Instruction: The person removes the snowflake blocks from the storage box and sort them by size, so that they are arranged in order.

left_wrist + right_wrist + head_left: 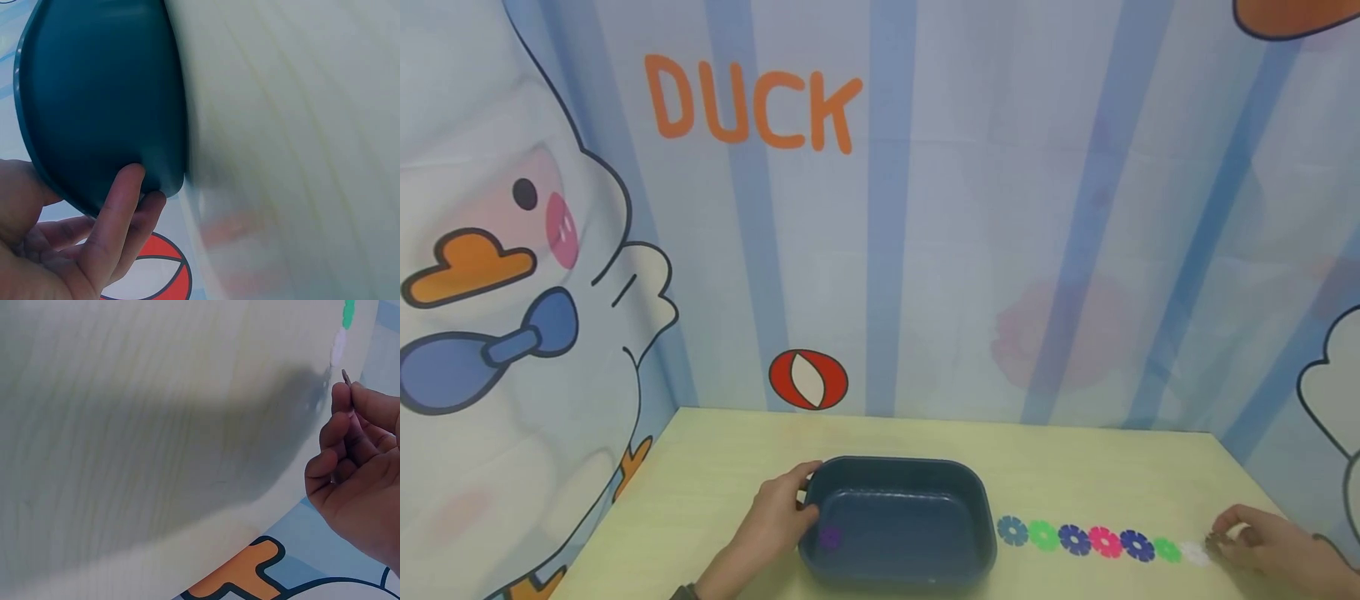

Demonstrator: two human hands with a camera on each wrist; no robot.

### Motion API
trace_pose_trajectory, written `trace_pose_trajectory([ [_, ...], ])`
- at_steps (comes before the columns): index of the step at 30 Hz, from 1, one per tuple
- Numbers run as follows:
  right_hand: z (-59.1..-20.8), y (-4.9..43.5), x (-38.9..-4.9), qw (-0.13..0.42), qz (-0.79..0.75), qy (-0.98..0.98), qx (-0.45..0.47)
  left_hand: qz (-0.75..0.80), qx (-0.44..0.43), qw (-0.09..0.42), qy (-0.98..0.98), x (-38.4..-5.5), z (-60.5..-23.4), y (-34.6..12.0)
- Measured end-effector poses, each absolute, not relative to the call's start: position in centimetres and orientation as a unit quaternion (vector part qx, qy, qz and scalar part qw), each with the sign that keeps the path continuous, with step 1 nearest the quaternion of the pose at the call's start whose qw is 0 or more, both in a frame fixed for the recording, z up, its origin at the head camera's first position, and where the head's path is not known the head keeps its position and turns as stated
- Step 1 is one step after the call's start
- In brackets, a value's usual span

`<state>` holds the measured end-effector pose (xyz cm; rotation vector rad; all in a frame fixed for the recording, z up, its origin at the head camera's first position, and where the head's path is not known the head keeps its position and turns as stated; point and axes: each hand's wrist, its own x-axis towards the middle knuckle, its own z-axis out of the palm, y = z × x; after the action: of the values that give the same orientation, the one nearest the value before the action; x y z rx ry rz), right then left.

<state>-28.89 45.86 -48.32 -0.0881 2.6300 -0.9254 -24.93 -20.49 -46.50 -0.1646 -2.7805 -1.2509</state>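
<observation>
My left hand (pixel 775 510) grips the left end of a dark blue plastic tub (pixel 898 581), thumb at the rim and fingers against the outer wall. A single purple snowflake disc (pixel 830 537) lies inside the tub. In the right wrist view, my right hand (pixel 359 453) pinches a small thin brown piece (pixel 345 377), seen edge-on, between thumb and index finger. It is right beside the white snowflake disc (pixel 1195 552), at the right end of a row of discs. A small green disc (pixel 1167 550) comes just before the white one.
Leftward along the row lie a dark blue disc (pixel 1137 546), a pink one (pixel 1105 542), another dark blue one (pixel 1074 539), a green one (pixel 1043 536) and a grey-blue one (pixel 1012 531) near the tub. A printed duck curtain (pixel 947 208) rises behind the pale wooden table (pixel 1075 458).
</observation>
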Motion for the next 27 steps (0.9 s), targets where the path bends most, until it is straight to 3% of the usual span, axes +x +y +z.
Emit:
trace_pose_trajectory([
  [8, -49.0, 45.8, -28.6, 0.176, -0.294, 0.939, 0.018, -0.410, -0.055, 0.045, -0.909, -24.9, -46.5, -20.4],
  [19, -49.6, 45.9, -28.6, 0.145, -0.273, 0.951, -0.011, -0.413, -0.059, 0.045, -0.908, -24.8, -46.5, -20.5],
  [27, -46.4, 42.0, -28.9, 0.113, -0.273, 0.954, -0.059, -0.413, -0.055, 0.052, -0.907, -24.8, -46.4, -20.5],
])
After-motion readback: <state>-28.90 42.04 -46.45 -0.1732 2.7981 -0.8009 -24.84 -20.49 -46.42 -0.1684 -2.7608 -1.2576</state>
